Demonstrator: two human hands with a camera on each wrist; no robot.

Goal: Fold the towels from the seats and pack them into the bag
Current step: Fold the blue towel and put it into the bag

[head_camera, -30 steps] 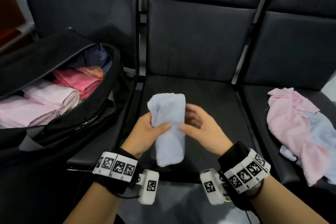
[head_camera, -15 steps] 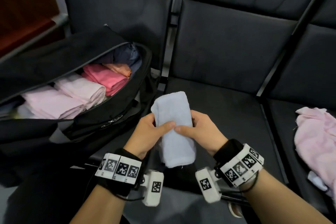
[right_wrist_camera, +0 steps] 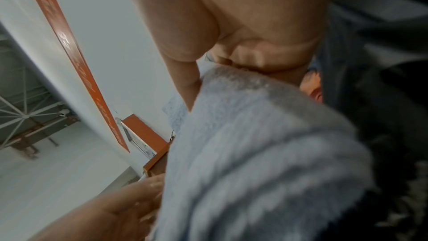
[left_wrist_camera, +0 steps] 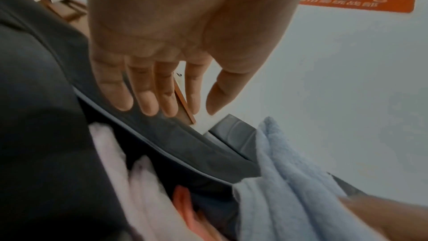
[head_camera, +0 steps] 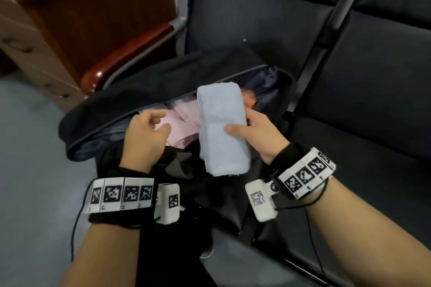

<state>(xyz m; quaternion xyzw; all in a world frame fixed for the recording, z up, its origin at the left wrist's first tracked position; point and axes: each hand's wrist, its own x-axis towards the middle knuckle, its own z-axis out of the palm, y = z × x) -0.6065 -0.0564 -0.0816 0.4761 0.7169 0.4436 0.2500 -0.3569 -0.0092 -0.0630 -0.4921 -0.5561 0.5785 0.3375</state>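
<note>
My right hand (head_camera: 247,128) grips a folded pale blue towel (head_camera: 221,128) by its right edge, thumb across the front, and holds it over the open black bag (head_camera: 98,109). In the right wrist view the blue towel (right_wrist_camera: 266,162) fills the lower frame under my thumb. My left hand (head_camera: 149,133) is off the towel, fingers relaxed, just over the bag's opening beside the flap. The left wrist view shows its straight fingers (left_wrist_camera: 148,94) near the bag's piped edge (left_wrist_camera: 162,146). Folded pink towels (head_camera: 179,121) lie inside the bag.
The bag sits on the leftmost dark seat (head_camera: 233,30), with a wooden armrest (head_camera: 126,53) on its left. A wooden cabinet (head_camera: 70,18) stands farther left on grey floor (head_camera: 30,170). More dark seats (head_camera: 373,100) lie to the right.
Both hands carried the blue towel left from the middle seat to over the bag. My left hand let go of it; the right hand alone holds it now.
</note>
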